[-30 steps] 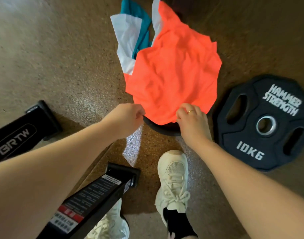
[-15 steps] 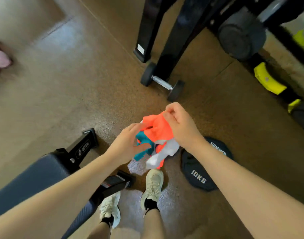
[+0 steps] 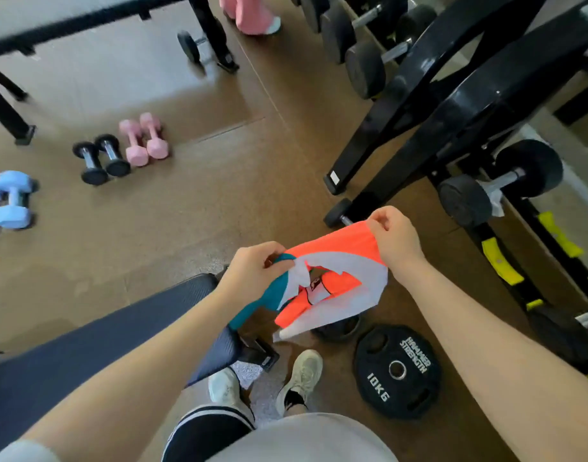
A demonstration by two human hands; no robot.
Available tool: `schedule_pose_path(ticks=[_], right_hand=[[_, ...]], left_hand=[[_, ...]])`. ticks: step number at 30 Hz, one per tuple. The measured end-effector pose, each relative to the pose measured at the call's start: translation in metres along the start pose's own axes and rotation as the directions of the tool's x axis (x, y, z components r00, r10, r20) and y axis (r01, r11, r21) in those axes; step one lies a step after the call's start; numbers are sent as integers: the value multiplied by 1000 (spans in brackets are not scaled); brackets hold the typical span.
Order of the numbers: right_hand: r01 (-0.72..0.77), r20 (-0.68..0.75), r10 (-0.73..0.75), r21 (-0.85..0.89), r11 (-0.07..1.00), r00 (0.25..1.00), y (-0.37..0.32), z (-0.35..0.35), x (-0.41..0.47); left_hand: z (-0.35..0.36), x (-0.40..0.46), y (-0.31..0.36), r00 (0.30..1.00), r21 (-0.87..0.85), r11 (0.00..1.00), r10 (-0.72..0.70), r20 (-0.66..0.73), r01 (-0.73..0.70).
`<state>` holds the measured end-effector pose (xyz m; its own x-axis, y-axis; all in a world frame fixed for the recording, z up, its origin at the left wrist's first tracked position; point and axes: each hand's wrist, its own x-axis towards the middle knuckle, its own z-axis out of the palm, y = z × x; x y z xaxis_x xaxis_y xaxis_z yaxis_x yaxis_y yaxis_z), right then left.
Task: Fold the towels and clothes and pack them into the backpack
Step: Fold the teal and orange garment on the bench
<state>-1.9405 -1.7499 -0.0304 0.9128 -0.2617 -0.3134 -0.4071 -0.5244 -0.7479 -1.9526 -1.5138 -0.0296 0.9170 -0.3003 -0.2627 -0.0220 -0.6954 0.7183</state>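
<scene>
Orange, white and teal synthetic sports garment [image 3: 332,278] hangs in air above the floor, left hand [image 3: 252,271] grip pinching its 9 o'clock edge, right hand [image 3: 397,241] its 2 o'clock corner, probably spreading it to fold.

Both hands, left hand [image 3: 256,271] and right hand [image 3: 397,241], pinch orange-white-teal garment [image 3: 336,278], probably jersey, above weight plate [image 3: 397,371].

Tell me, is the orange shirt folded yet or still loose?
Loose: the orange shirt hangs unfolded between the left hand and right hand.
</scene>
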Motion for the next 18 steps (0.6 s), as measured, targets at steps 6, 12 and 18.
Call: schedule_pose_path(ticks=[6,12,18], right_hand=[[438,225,-448,97,894,865,-76,36,-59],[539,460,-550,168,825,697,-129,71,-107],[512,389,-588,288,809,710,-171,111,-144]], left_hand=[[-64,-26,35,996,-72,996,-58,-72,53],[-106,-81,23,982,-326,936,-170,-83,134],[-131,-161,-30,986,-639,752,-147,73,160]])
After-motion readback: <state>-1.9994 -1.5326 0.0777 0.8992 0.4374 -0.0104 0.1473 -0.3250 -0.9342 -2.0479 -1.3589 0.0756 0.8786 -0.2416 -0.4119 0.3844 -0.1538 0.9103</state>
